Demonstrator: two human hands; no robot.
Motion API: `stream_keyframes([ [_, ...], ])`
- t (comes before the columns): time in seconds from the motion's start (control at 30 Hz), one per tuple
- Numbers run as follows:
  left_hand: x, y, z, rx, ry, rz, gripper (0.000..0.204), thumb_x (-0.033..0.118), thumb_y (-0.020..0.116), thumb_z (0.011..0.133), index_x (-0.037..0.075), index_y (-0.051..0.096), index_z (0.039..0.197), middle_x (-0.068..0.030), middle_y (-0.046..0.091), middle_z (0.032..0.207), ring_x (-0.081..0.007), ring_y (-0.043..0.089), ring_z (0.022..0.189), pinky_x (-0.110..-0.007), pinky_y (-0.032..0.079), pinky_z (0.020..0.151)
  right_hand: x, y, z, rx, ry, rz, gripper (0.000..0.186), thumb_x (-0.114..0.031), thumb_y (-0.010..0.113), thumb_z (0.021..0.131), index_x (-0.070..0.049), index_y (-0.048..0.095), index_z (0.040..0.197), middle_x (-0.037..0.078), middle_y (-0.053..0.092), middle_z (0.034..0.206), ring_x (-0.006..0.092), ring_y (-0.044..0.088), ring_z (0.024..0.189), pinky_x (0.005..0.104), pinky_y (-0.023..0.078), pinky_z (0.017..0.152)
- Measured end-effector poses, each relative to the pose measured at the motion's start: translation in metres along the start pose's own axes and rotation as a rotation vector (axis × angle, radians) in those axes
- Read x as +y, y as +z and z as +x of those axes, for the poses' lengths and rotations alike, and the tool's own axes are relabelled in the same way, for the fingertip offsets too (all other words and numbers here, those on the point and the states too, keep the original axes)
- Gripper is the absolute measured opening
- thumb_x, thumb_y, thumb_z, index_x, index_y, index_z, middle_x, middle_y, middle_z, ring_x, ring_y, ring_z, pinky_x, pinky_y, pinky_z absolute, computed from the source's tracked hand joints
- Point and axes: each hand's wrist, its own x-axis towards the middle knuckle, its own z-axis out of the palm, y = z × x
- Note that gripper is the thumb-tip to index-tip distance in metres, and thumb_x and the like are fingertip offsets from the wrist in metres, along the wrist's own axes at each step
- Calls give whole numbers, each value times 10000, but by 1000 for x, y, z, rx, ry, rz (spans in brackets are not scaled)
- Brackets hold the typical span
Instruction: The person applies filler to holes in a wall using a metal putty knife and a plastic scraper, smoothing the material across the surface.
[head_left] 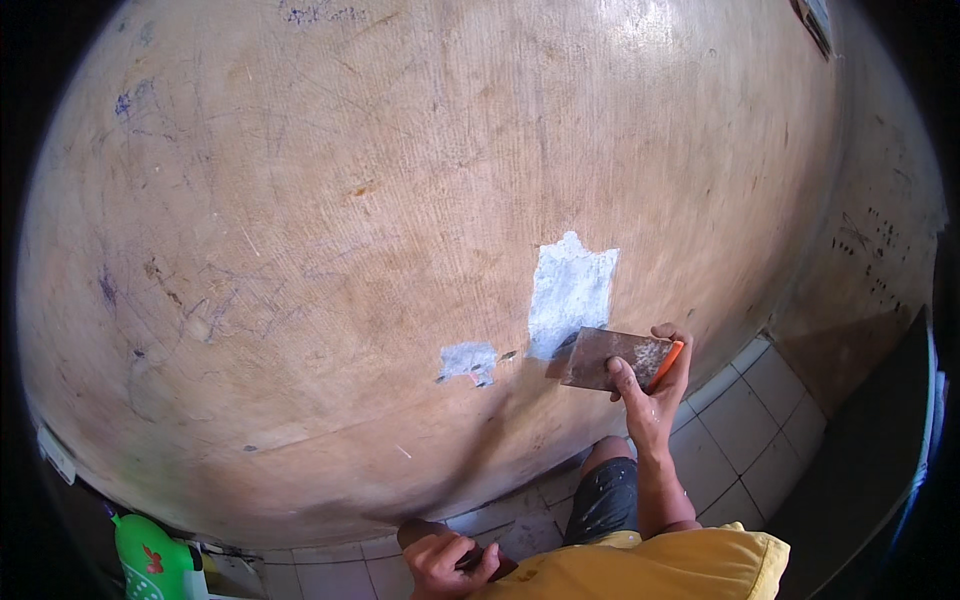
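My right hand (649, 400) is closed on a wide, flat scraper (600, 358) with a brownish blade and an orange back edge. The thumb presses on the blade's face, which bears pale smears. Its left edge lies against or just off the brown wall (420, 220), at the lower end of a bare whitish patch (575, 290). A smaller grey-white patch (467, 361) shows to the left of it. Low at the bottom, my left hand (447, 564) is curled closed near my knee; something dark shows by its fingers, too hidden to name.
Pale floor tiles (735, 425) run along the wall's foot. A dark panel-like object (870, 450) stands at the right, near the corner with the side wall (870, 250). A bright green object (150, 555) with a red mark sits at the lower left.
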Motion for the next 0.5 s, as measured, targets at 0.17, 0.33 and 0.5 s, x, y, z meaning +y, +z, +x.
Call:
stream_keyframes([
  [0.17, 1, 3, 3, -2, -11, -15, 327, 162, 738, 639, 95, 448, 504, -93, 416, 471, -281, 430, 408, -374, 349, 405, 4, -3, 1, -2, 10, 2, 506, -63, 729, 764, -80, 367, 1116, 15, 553, 712, 70, 534, 562, 185, 413, 461],
  [0.33, 6, 3, 6, 1, -25, -38, 330, 154, 739, 637, 94, 446, 498, -96, 415, 465, -280, 427, 403, -373, 344, 402, 7, -5, 2, -8, 8, 26, 490, -71, 721, 775, -77, 368, 1116, 11, 554, 708, 67, 532, 563, 187, 415, 464],
  [0.5, 1, 6, 3, -20, -41, -22, 326, 136, 737, 637, 87, 446, 496, -100, 419, 466, -278, 426, 399, -374, 344, 403, 7, -5, 1, 3, 28, -4, 478, -85, 712, 788, -80, 370, 1122, 17, 556, 733, 70, 537, 584, 192, 420, 469],
])
